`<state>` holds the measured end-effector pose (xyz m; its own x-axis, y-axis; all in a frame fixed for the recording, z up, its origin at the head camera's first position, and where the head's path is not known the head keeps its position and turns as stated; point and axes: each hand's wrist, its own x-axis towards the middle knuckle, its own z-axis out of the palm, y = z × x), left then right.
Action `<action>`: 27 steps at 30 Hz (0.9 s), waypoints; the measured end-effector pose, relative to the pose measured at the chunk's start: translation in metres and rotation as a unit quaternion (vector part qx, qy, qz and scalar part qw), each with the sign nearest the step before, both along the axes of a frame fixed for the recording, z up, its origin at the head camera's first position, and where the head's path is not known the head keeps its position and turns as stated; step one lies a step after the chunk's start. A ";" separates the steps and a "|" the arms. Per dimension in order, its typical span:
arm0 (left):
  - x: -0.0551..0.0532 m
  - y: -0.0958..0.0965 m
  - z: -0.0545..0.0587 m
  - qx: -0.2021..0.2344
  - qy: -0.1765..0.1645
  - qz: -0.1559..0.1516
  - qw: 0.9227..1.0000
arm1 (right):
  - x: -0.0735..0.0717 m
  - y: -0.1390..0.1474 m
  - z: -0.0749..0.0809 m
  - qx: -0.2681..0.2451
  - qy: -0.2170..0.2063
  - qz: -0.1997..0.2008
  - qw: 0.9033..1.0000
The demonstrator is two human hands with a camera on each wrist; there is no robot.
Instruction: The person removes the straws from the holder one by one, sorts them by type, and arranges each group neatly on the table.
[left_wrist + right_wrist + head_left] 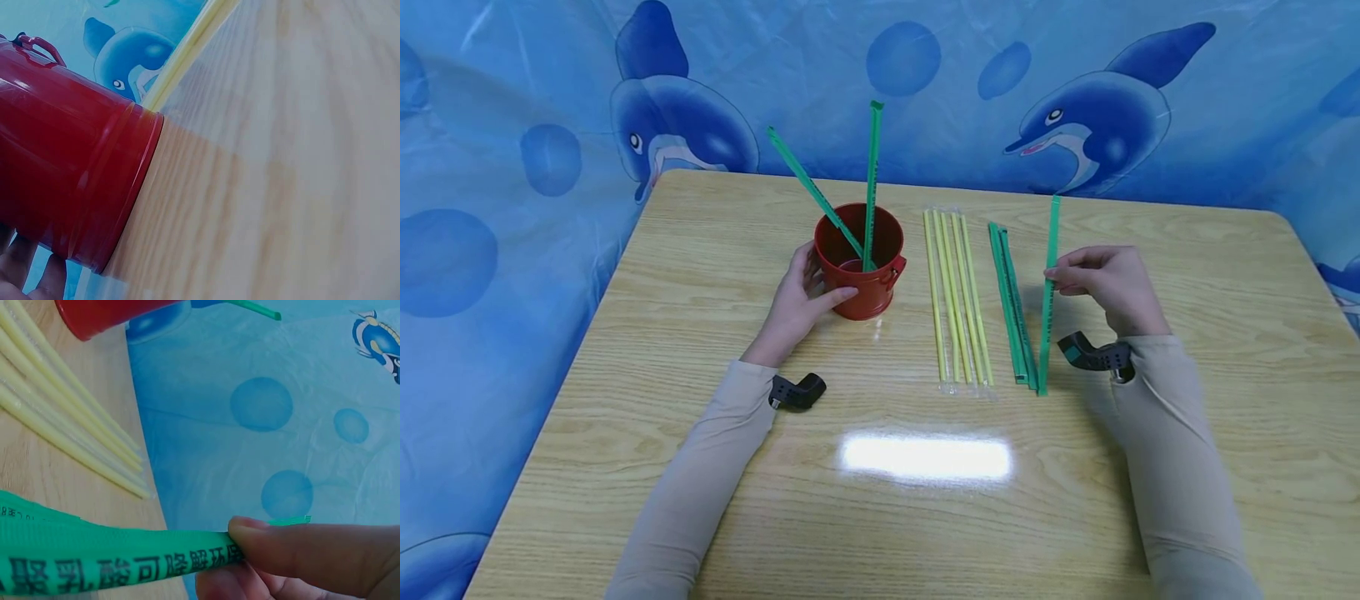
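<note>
A small red metal bucket (pixel 862 292) stands on the table with two green wrapped straws (pixel 872 179) leaning inside it. My left hand (pixel 805 292) holds the bucket's left side, thumb in front; the left wrist view shows the bucket wall (pixel 75 150) and fingers (pixel 47 275) beside it. Between thumb and fingers, my right hand (pixel 1105 279) pinches another green wrapped straw (pixel 1049 308), its wrapper printed with dark characters in the right wrist view. Just left of that straw, more green wrapped straws (pixel 1011 308) lie on the table.
Several yellow straws (pixel 957 300) in clear wrappers lie side by side between the bucket and the green straws. The wooden table (pixel 925 542) ends at the back against a blue dolphin-print sheet (pixel 820 67). A bright reflection shows on the tabletop's front middle.
</note>
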<state>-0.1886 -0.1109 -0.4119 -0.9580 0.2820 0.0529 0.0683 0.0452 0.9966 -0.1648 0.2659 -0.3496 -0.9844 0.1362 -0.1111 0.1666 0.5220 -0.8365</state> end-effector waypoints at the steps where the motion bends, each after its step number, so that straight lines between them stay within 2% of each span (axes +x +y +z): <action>1: 0.000 0.000 0.000 -0.001 0.001 0.001 1.000 | -0.001 0.001 -0.001 0.001 -0.006 0.002 1.000; 17: 0.000 0.001 0.000 0.005 0.001 0.000 1.000 | -0.012 0.012 -0.023 0.005 -0.058 0.013 0.998; 27: 0.001 0.001 0.001 0.001 -0.002 0.002 1.000 | -0.014 0.009 -0.033 0.014 -0.066 0.005 0.998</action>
<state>-0.1880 -0.1101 -0.4106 -0.9594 0.2774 0.0503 0.0648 0.0433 0.9970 -0.1788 0.2748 -0.3827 -0.9628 0.1319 -0.2358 0.2691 0.5477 -0.7922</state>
